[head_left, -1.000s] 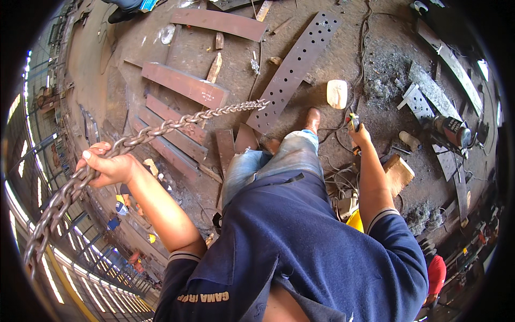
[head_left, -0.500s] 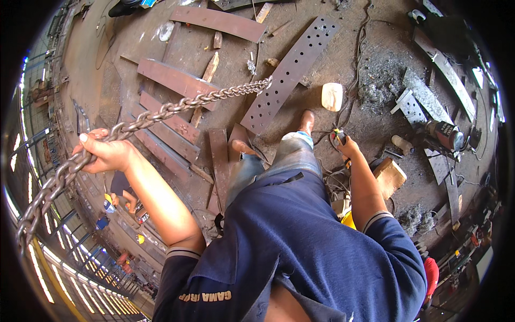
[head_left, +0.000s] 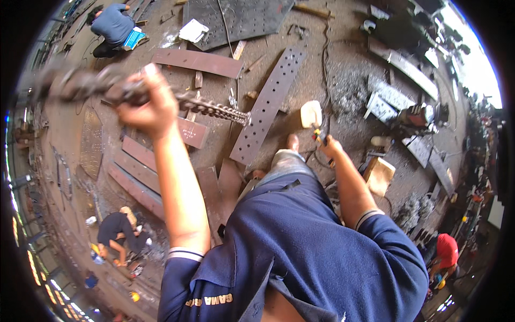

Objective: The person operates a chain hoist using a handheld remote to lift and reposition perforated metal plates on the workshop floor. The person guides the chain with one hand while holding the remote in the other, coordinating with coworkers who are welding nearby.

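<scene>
My left hand is wrapped round a heavy steel chain, its arm stretched forward. Beyond the hand, toward the left, the chain is smeared by motion. Its far end meets a long brown steel plate full of drilled holes, which lies slanting on the floor in front of me. How the chain is fastened there is too small to tell. In my right hand, low at my side, is a small black and yellow pendant control with a bit of red on it. The fingers partly cover it.
Brown steel strips lie to the left, and a large dark plate ahead. A pale plastic container stands near my foot. Metal shavings and a cable cover the floor at right. Co-workers crouch at the upper left, lower left and right.
The left hand has swung forward with the chain, which now blurs at its near part. The right hand with the pendant control has shifted slightly left in view. The view has tilted, showing more floor ahead.
</scene>
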`<action>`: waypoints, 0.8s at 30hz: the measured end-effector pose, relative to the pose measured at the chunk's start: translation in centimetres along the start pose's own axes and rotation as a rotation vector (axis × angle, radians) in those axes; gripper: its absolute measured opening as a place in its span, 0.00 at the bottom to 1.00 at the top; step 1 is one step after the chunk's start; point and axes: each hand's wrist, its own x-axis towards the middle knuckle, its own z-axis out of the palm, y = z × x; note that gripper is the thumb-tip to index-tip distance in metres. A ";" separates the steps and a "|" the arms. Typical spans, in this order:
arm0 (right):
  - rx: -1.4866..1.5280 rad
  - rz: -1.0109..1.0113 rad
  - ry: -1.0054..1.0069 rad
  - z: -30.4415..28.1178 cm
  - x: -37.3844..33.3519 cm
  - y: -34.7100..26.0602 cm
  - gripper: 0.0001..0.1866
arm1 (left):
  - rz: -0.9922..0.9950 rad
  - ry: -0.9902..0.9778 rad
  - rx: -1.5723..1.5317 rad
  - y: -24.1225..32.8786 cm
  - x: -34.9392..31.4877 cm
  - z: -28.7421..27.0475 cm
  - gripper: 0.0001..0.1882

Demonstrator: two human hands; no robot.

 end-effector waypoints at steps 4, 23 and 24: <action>0.006 -0.074 -0.024 4.1 -7.1 -2.9 0.40 | -0.024 -0.111 -0.155 1.2 -0.9 -0.3 0.16; 1.160 -0.437 -0.428 -0.3 -11.5 -23.3 0.23 | -2.199 -0.084 1.028 12.0 -54.6 -63.6 0.24; 1.178 -0.466 -0.503 0.3 -11.3 -23.3 0.23 | -2.192 0.527 0.747 14.5 -55.8 -66.8 0.24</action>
